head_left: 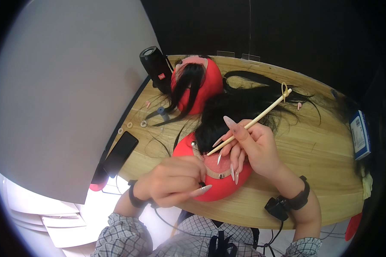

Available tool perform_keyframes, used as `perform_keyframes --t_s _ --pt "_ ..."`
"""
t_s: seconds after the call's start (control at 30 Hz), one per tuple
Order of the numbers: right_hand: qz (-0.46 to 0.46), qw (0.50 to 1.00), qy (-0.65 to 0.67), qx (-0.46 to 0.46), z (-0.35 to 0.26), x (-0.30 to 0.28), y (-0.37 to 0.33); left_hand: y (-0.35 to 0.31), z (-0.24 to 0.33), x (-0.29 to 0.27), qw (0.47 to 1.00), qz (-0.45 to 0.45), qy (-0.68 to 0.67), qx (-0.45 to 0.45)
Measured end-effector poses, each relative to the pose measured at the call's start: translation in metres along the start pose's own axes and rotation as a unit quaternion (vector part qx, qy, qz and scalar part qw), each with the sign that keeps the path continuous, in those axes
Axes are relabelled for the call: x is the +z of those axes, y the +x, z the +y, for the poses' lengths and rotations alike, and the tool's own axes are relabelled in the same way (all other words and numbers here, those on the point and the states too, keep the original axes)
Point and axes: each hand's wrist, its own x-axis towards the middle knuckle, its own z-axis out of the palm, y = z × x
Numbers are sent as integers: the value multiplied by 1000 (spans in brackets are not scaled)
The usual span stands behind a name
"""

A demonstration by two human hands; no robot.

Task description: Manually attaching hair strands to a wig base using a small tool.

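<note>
The single view comes from the left one of two fisheye cameras on the person's head, looking steeply down and forward over the bench (pixel 317 154). It sits near enough that the left hand (pixel 176 177) and right hand (pixel 258 146) show large around the middle, yet spans wide, from the clothes (pixel 193 229) at the lower edge to the grey panel (pixel 64 85) at left and the black wall (pixel 291 34) at top. Straight edges bow outward toward the dark rim.
</note>
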Motion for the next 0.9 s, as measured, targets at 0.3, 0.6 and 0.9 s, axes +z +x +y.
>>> perform_keyframes --t_s 0.3,0.6,0.9 --pt "1 1000 -6 -12 1 1 -1 -2 -2 0 1000 -3 -6 -3" --pt "-3 1000 -22 -14 0 2 -2 -3 -2 -3 999 -22 -24 -12" --pt "-2 999 -21 -35 2 4 -4 -3 -2 -3 999 -19 -31 -13"
